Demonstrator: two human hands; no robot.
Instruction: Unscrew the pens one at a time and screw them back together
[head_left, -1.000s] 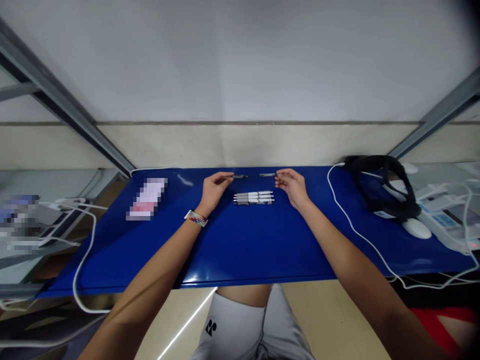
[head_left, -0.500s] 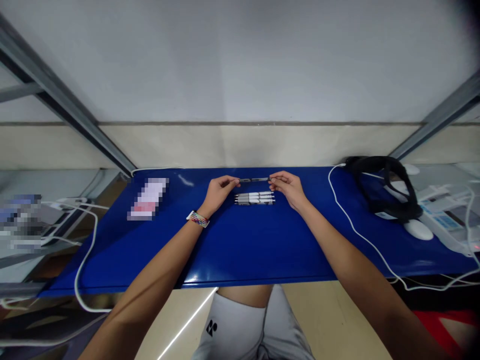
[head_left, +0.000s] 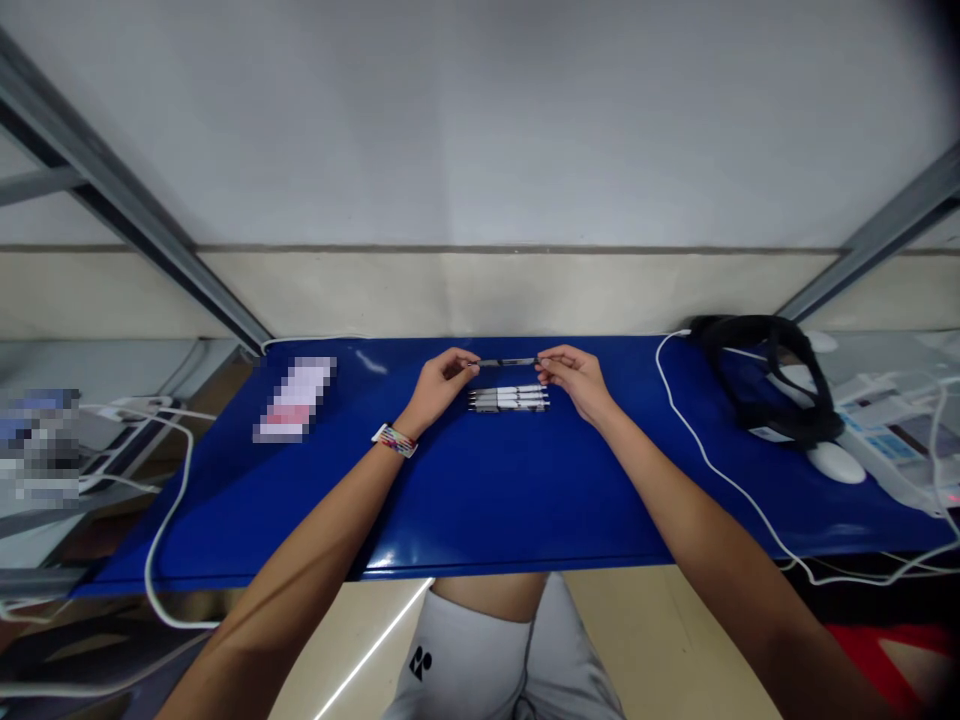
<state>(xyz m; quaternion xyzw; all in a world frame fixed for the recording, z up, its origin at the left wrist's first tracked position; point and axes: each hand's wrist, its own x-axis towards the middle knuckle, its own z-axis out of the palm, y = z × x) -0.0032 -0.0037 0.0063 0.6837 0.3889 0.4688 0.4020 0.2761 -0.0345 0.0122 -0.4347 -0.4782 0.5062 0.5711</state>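
A dark patterned pen [head_left: 508, 363] lies level between my two hands, just beyond a row of pens. My left hand [head_left: 444, 383] pinches its left end between thumb and fingers. At the other end my right hand [head_left: 576, 374] closes its fingertips on the pen. Nearer to me, several white and grey pens [head_left: 508, 398] lie side by side on the blue tabletop [head_left: 517, 490], all pointing the same way. The fingers cover both tips of the held pen.
A pixelated pink and white item [head_left: 296, 400] lies on the left. To the right are a black headset with a strap [head_left: 780, 375], a white rounded device [head_left: 836, 462] and a white cable [head_left: 694, 435]. Metal posts [head_left: 225, 295] rise at both sides, before a wall.
The held pen seems turned about its length, showing a different side of its pattern. Both hands stay almost where they were, and the row of pens has not moved.
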